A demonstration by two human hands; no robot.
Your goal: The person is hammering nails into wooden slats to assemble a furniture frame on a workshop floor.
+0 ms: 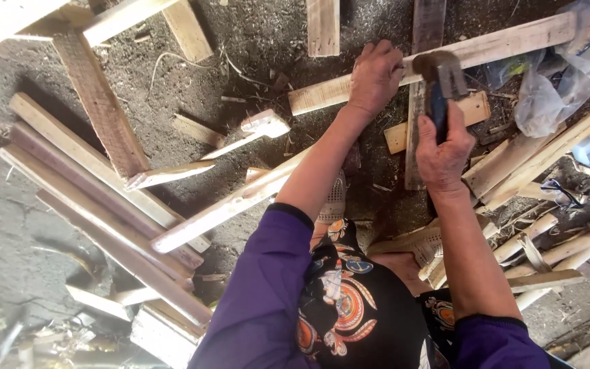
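The long pale wooden slat (459,51) lies flat on the dirt floor (240,55), crossing a grey upright board (421,102); the nailing looks only begun, no driven nail visible. The left hand (375,76) presses on the slat, fingers curled, pinching something too small to tell. The right hand (443,147), fingers wrapped tight, raises a dark-handled metal hammer (440,78) just above the slat.

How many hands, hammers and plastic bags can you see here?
Hands: 2, the left hand pressing on a wooden slat and the right hand gripping the hammer
Hammers: 1, the hammer
Plastic bags: 1, the clear plastic bag
Total: 4
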